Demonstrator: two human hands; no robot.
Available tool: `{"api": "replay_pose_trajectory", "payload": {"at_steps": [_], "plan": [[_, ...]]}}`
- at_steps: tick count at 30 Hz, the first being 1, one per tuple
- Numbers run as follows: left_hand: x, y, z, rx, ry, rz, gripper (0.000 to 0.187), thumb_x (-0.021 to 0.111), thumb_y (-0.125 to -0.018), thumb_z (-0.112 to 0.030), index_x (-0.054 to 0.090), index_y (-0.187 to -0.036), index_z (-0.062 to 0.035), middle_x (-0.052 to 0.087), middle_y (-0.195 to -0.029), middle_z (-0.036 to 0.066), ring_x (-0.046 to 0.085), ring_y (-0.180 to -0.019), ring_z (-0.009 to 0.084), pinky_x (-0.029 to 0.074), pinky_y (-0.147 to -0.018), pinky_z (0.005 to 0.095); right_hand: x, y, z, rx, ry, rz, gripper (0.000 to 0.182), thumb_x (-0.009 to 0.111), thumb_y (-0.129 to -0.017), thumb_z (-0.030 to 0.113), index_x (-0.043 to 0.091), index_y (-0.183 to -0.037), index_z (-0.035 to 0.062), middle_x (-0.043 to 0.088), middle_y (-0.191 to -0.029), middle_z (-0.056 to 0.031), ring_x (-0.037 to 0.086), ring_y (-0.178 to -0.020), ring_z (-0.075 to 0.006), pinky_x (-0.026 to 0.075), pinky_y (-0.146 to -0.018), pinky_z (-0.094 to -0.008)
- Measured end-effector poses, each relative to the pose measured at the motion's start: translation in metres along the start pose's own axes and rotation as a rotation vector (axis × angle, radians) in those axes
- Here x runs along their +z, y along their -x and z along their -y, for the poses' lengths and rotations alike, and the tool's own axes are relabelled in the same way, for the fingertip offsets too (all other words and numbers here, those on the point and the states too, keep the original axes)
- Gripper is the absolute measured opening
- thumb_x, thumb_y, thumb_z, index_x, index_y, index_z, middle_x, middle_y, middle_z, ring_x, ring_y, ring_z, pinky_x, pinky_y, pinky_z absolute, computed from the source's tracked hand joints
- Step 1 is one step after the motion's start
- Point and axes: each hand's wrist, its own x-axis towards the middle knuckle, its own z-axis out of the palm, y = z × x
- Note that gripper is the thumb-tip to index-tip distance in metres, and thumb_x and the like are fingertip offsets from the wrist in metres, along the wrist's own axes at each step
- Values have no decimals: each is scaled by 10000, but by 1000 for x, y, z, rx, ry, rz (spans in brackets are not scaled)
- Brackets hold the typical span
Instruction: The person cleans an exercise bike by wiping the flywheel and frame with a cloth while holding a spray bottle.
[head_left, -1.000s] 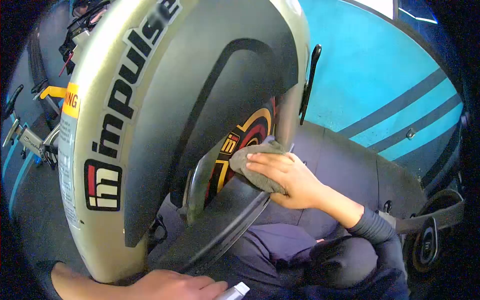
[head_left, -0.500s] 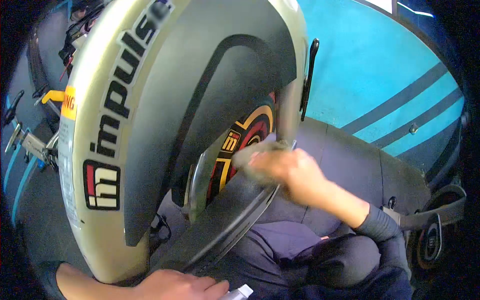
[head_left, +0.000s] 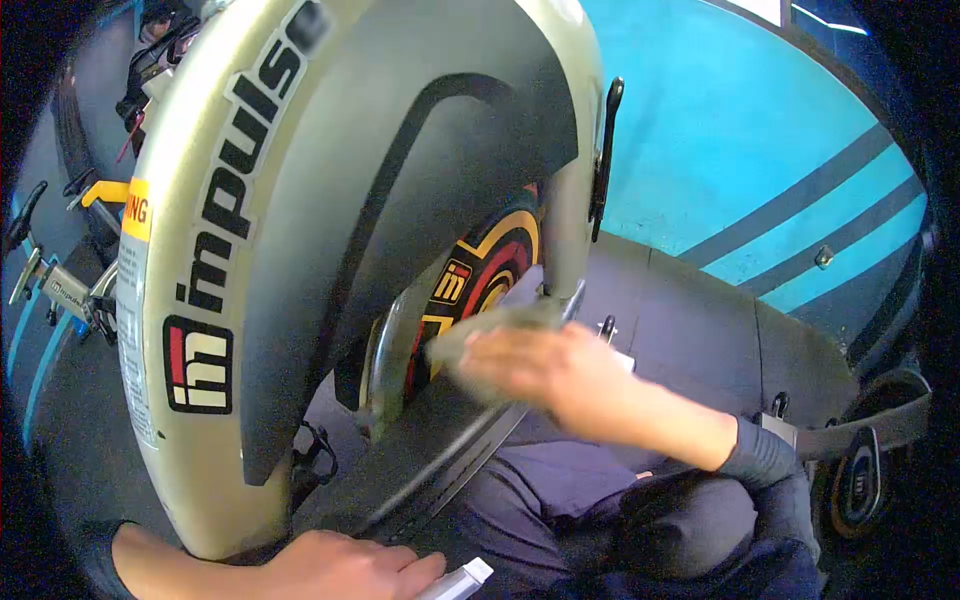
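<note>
R grip (head_left: 560,375) w/ grey cloth (head_left: 500,320) over blk beam (head_left: 440,450).

1. Dark grey floor with thin straight seams (head_left: 700,310), spreading behind the machine's long, slanting, matte black beam (head_left: 430,455).
2. Over that beam: a soft grey cloth (head_left: 500,320), too blurred to show contact.

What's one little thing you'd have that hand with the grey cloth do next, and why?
I'd probably slide the grey cloth down along the black cover, toward the left hand. The right hand holds it at the cover's upper part, while the lower stretch lies within open view. Blur hides whether the cloth touches the surface.
</note>
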Motion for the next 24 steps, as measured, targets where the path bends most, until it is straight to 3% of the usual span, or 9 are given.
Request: {"api": "replay_pose_trajectory", "payload": {"at_steps": [3, 6, 9, 11, 13, 15, 17, 21, 24], "plan": [[0, 0, 0, 1, -10, 10, 381, 668, -762, -297, 577, -1005, -19, 624, -732, 157, 635, -622, 338, 523, -542, 412, 10, 15, -48, 170, -60, -39, 614, 557, -783, 30, 481, -1385, 126, 512, -1394, -96, 529, -1241, -281, 494, -952, -410], [-1, -1, -3, -24, -27, 35, 363, 670, -763, -302, 572, -982, -29, 619, -713, 153, 632, -619, 338, 521, -539, 413, 7, 12, -34, 190, 1, -47, 613, 583, -754, 23, 510, -1355, 111, 544, -1355, -112, 555, -1207, -293, 487, -974, -397], [1, -1, -1, -23, -31, 32, 352, 668, -766, -301, 568, -971, -32, 615, -698, 149, 630, -614, 335, 519, -538, 414, 1, 4, -4, -52, -56, -127, 446, 529, -818, 103, 563, -1262, 84, 636, -1189, -110, 642, -1055, -267, 543, -858, -381], [2, 0, 1, -12, -22, 20, 353, 670, -767, -298, 569, -972, -30, 615, -701, 151, 630, -614, 335, 519, -536, 413, -9, -5, 23, -265, -183, -170, 425, 511, -840, 160, 572, -1257, 103, 625, -1241, -77, 650, -1045, -230, 559, -817, -360], [1, 0, 1, -3, -16, 15, 353, 671, -767, -295, 570, -974, -28, 615, -704, 153, 631, -614, 335, 519, -535, 413, -21, -8, 41, -308, -225, -77, 500, 514, -811, 105, 565, -1307, 128, 572, -1338, -95, 599, -1169, -239, 529, -911, -388], [-1, 1, 1, 2, -11, 7, 360, 677, -766, -294, 569, -976, -22, 613, -708, 156, 629, -612, 336, 517, -530, 409, -18, -9, 23, -250, -321, 2, 547, 499, -804, 75, 538, -1343, 159, 535, -1386, -69, 574, -1206, -234, 539, -895, -379], [-2, 0, 1, -3, -7, 20, 366, 679, -766, -296, 569, -978, -19, 611, -708, 158, 628, -609, 338, 516, -530, 408, -10, -5, -3, -118, -223, -6, 707, 572, -696, -9, 521, -1368, 205, 506, -1419, -54, 537, -1246, -265, 534, -908, -374], [-1, 2, 1, -1, -25, 12, 374, 682, -768, -299, 569, -982, -13, 606, -702, 157, 622, -600, 337, 513, -528, 406, -4, 3, -53, 240, -166, 72, 711, 601, -667, -27, 550, -1339, 201, 531, -1385, -77, 553, -1216, -292, 525, -933, -379], [0, 2, 3, -1, -18, 28, 377, 682, -770, -299, 571, -986, -11, 605, -699, 153, 622, -598, 334, 513, -529, 403, -4, 2, -30, 222, -92, 64, 724, 594, -669, -30, 525, -1359, 181, 527, -1386, -88, 562, -1206, -290, 521, -941, -381]]}}
